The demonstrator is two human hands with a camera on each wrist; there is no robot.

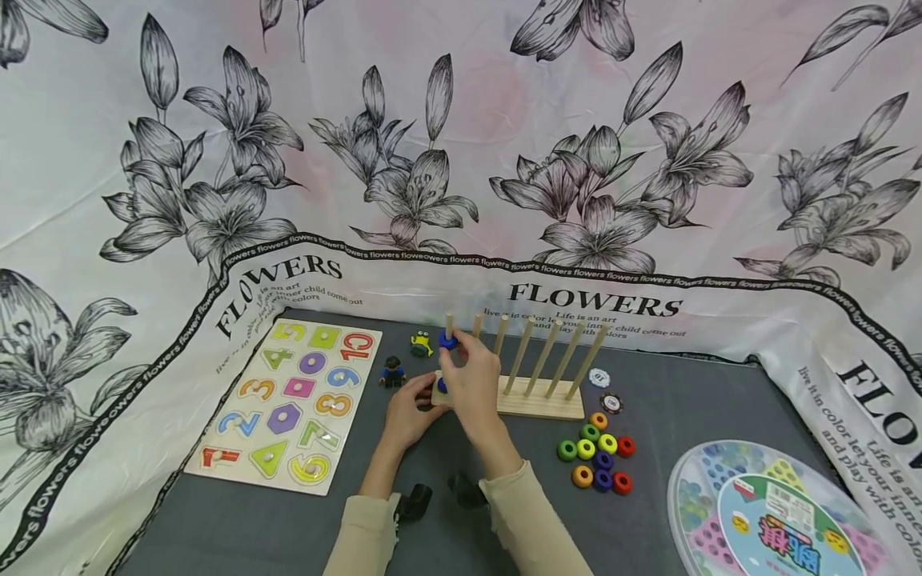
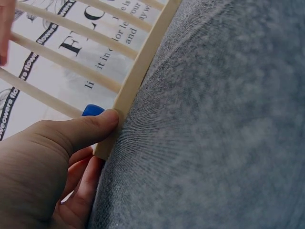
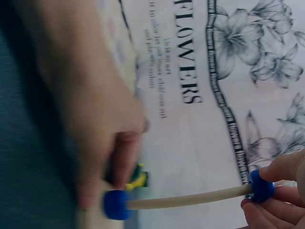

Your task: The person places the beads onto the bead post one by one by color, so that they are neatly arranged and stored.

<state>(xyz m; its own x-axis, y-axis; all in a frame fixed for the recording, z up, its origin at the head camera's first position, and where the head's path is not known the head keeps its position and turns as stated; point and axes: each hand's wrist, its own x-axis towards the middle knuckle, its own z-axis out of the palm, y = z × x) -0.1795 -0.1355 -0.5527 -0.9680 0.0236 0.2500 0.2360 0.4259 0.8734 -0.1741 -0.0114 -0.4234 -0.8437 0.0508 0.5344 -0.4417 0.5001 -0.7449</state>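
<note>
A wooden base (image 1: 540,400) carries a row of upright pegs (image 1: 551,360). My left hand (image 1: 412,410) grips the base's left end, thumb on its edge, as the left wrist view also shows. Near the top of the leftmost peg (image 3: 190,198), my right hand (image 1: 471,376) pinches a blue ring (image 3: 261,185), which encircles the peg. Another blue ring (image 3: 116,205) sits at the bottom of that same peg, beside my left hand. Several loose rings (image 1: 603,461) in red, green, yellow, orange and blue lie to the right of the base.
A number and shape puzzle board (image 1: 298,408) lies at left. A small dark figure (image 1: 392,372) and a green-yellow frog toy (image 1: 421,344) stand near the base's left end. Two round chips (image 1: 611,402) lie to its right. A round game box (image 1: 778,512) occupies the front right.
</note>
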